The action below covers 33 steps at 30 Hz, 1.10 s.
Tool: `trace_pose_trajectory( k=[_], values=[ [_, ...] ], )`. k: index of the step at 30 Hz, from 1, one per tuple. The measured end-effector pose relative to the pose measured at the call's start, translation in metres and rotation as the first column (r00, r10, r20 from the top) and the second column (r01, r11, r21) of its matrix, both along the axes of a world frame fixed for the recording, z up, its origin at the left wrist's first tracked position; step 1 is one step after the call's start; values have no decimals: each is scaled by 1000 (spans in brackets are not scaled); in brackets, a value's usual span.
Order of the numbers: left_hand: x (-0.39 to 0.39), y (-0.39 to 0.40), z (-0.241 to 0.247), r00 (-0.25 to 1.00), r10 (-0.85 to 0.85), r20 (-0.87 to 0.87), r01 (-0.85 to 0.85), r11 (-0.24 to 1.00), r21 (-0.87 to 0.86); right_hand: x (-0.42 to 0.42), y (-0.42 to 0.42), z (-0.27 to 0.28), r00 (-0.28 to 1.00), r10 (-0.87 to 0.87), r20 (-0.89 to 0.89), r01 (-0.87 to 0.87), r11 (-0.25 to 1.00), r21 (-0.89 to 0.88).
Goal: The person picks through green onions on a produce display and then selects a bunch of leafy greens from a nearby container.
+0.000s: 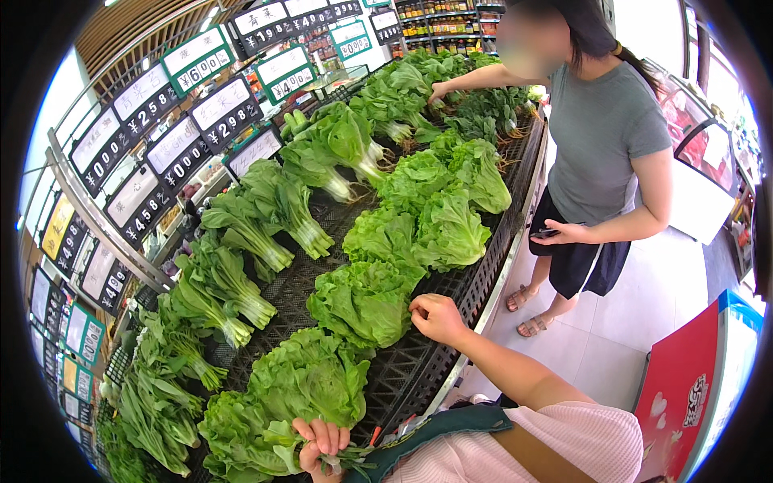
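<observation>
My left hand (326, 444) is at the bottom, its fingers curled around some leaf scraps and thin green stems (353, 460). A pale green leaf (284, 441) shows beside its fingertips, against a lettuce head (241, 431) in the front row. Farther up, my right hand (438, 317) has its fingers bent at the right edge of another leafy lettuce head (365, 302). Whether they pinch a leaf is not visible. Both lettuces lie on the black plastic mesh display (398, 377). More lettuce heads (450, 229) continue the row away from me.
Bundled leafy greens (241, 284) line the left side, below hanging price signs (226, 111). Across the stand's right rim (507, 265), another person (604, 145) reaches into greens (410, 90) with one hand and holds a phone (558, 230) in the other. A red freezer (688, 386) stands at right.
</observation>
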State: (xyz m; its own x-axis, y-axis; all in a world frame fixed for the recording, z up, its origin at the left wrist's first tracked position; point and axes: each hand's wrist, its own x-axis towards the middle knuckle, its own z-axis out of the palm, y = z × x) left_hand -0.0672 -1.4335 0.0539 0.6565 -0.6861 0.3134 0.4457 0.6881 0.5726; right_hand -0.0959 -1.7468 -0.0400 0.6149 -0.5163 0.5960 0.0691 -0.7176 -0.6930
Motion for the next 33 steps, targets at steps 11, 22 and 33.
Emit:
trace_pose_trajectory(
  k=[11, 22, 33],
  values=[
    [-11, 8, 6, 1000, 28, 7, -28, 1000, -4, -5, 4, 3, 998, -11, -68, 11, 1000, 0],
    [-12, 11, 5, 999, 44, 2, -44, 999, -2, -5, 5, 2, 994, -14, -108, 11, 999, -30],
    [-7, 9, 1, 1000, -6, -4, 6, 1000, -29, -1, 2, 0, 1000, -16, -17, 14, 995, -94]
  ],
)
